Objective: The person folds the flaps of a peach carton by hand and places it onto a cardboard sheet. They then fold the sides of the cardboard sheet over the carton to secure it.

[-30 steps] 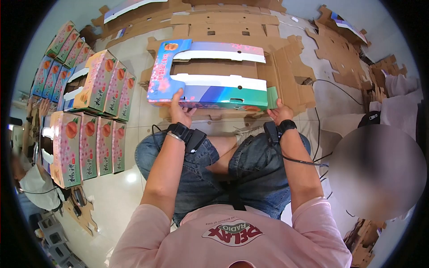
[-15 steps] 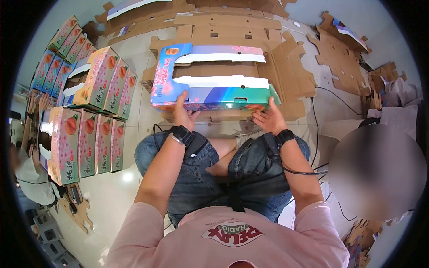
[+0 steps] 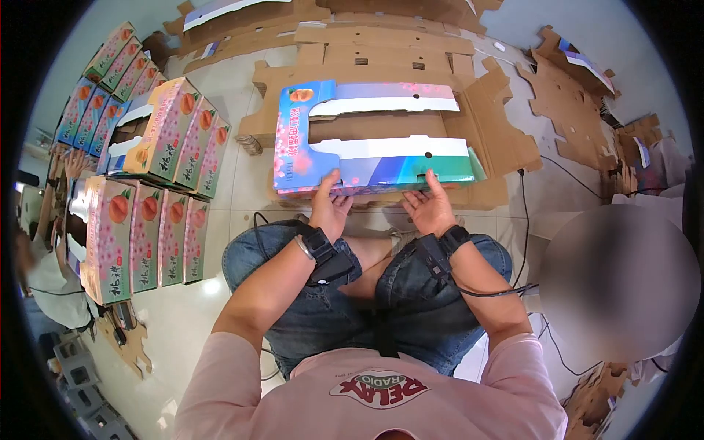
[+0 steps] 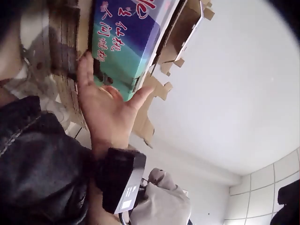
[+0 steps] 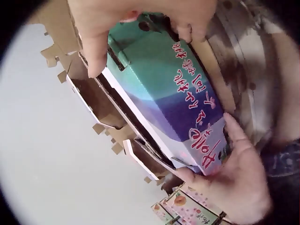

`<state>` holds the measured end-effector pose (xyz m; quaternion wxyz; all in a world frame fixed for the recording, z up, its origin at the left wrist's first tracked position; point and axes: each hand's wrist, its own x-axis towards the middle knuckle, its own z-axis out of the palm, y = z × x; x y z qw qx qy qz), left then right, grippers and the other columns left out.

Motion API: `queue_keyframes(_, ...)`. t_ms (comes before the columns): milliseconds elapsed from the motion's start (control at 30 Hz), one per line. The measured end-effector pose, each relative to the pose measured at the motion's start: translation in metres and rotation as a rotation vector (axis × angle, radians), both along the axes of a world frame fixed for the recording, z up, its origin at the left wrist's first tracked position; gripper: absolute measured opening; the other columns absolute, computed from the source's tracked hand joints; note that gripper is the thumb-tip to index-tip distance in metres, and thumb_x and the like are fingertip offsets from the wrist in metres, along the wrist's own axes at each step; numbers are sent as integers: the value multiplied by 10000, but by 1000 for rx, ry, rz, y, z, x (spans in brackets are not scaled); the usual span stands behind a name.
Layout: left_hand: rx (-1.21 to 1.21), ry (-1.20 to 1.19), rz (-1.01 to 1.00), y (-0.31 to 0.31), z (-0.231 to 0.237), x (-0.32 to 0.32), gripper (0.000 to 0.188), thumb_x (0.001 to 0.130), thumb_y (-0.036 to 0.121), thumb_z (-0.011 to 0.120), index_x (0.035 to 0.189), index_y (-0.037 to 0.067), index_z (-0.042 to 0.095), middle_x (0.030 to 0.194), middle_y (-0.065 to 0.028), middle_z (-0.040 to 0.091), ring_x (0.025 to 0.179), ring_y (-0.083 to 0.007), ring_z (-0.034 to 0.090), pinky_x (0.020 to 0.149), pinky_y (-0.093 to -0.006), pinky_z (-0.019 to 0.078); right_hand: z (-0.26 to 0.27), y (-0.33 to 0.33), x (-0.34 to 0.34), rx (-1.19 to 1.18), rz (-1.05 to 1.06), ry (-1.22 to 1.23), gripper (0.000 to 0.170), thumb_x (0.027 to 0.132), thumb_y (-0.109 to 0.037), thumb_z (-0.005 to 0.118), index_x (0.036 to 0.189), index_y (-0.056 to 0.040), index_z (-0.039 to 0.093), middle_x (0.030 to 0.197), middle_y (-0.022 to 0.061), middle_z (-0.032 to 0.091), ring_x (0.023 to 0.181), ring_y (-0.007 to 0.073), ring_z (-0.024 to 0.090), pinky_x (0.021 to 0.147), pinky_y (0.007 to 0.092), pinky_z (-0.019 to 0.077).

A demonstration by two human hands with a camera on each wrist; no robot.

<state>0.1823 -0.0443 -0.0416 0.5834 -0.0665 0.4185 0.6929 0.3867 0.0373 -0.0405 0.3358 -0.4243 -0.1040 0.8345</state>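
A printed cardboard box, blue at its left end and green at its right, lies with a long opening framed by white strips. My left hand grips its near side, thumb on the top edge and fingers against the side wall. Further right my right hand holds the same side, thumb over the edge. A green flap sticks out at the right end. The right wrist view shows my right hand at the green end and my left hand at the lettered end. In the left wrist view, my right hand touches the box.
Flat brown cardboard sheets lie under and behind the box. Finished-looking peach-print boxes are stacked at the left. More cardboard is at the back right. A black cable runs along the right; people sit at both sides.
My right hand has let go of the green flap and moved left onto the box's near side. The box appears further right in the head view, with my left hand still at it.
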Motion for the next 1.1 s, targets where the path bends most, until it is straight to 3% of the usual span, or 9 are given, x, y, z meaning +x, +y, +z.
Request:
queue_keyframes(100,-20,-3,-2,2,0,2,519,750,309,732,1148,132,449,1143,-76,441,1132,-251,414,1059,-422,274,-3,5,-7,8,-70,-8,1022,705,-443,768,1437,-115,135,1415,187,191,1334,313,203,1088,425,203)
queue_keyframes(167,9,5,-14,3,3,3,523,754,316,730,1150,129,444,1123,-79,440,1124,-249,414,1055,-421,281,-5,5,-10,-21,-132,-37,904,714,-414,770,1393,-107,258,1359,160,276,1256,295,299,1047,403,268)
queue_keyframes(300,-8,9,-17,5,1,4,525,754,323,731,1145,122,444,1122,-82,440,1107,-241,422,1048,-421,289,-5,7,-14,-5,-77,-69,920,702,-419,778,1353,-47,244,1274,178,312,1201,314,359,1030,411,318)
queue_keyframes(500,-29,-32,-132,8,1,13,421,805,277,689,1117,111,461,1114,-90,469,1046,-221,479,1002,-403,357,-6,21,-13,73,-118,-176,560,689,-357,757,1127,-119,502,1038,78,478,955,228,472,931,396,384)
queue_keyframes(700,80,499,-781,12,7,5,359,845,75,593,1186,25,492,1066,-100,567,1083,-201,536,932,-313,448,20,59,28,103,-305,-187,512,654,-386,726,1027,-96,528,953,80,495,859,223,505,861,434,446)
queue_keyframes(867,1,488,-505,23,-1,-32,281,893,193,536,1105,10,563,938,-116,635,919,-203,613,866,-337,477,31,77,60,231,-315,-34,505,666,-381,691,1038,-76,536,1016,97,572,945,264,563,835,467,480)
queue_keyframes(933,124,379,-261,30,-10,-60,455,894,336,553,1218,22,496,1095,-127,603,1025,-214,585,895,-369,464,34,79,65,246,-347,-53,509,670,-386,670,1051,-76,536,1011,89,600,934,264,590,824,446,486)
queue_keyframes(1033,299,157,-192,29,37,-66,650,850,483,578,1306,51,410,1209,-115,546,1090,-222,549,907,-398,453,52,78,64,370,-329,-94,526,661,-381,656,1082,-90,536,961,49,604,834,214,601,682,328,498)
queue_keyframes(1100,361,242,-226,26,53,-64,690,839,512,576,1329,68,379,1248,-97,515,1134,-232,505,959,-408,405,40,82,69,405,-278,-154,538,658,-383,660,1092,-92,533,954,44,601,818,197,594,641,313,486)
